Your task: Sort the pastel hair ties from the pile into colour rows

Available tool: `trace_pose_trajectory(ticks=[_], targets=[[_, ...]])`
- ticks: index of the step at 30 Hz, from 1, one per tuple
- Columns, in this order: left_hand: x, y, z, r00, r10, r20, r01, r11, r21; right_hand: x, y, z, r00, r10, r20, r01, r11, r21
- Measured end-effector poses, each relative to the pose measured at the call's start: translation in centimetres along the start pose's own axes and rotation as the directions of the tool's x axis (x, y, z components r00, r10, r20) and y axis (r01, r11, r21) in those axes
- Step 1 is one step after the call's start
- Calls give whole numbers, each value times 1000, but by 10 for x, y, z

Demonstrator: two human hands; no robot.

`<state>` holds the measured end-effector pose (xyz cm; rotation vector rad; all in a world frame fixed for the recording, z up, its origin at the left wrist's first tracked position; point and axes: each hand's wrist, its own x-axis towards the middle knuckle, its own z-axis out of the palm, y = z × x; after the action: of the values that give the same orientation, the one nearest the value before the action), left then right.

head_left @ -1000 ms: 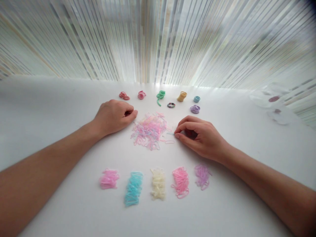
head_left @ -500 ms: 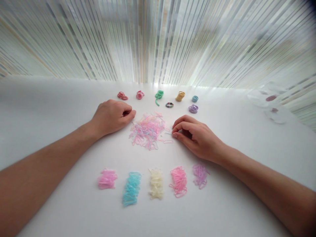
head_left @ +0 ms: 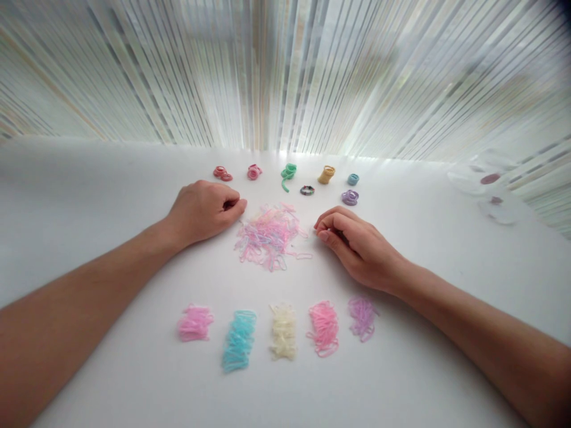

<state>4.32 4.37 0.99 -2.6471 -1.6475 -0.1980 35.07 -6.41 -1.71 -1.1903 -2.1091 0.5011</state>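
Note:
A loose heap of thin pastel rubber bands, mostly pink with some pale blue, lies on the white table between my hands. At its upper left rests my left hand, closed with the fingers curled under; whatever they hold, if anything, is hidden. My right hand is right of the heap, thumb and fingers pinched together. A pale blue rubber band from the heap is gathered in that pinch, almost wholly hidden. One pink band juts from the heap's right edge, just short of the right fingertips.
Sorted bands lie nearer me: pink, turquoise, cream, deeper pink and purple. Farther off stand coiled strips, including green, yellow and purple, plus a beaded ring. A string curtain hangs behind.
The pale blue band that stuck out from my right fingertips toward the heap no longer shows on the table. Those fingers have curled in slightly. My left hand stays put.

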Motion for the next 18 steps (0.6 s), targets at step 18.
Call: trace_pose_trajectory(ticks=[18], targets=[[0, 2, 7, 997, 25, -78, -33, 993, -112, -5, 6, -5, 1000, -2, 1, 2, 997, -74]])
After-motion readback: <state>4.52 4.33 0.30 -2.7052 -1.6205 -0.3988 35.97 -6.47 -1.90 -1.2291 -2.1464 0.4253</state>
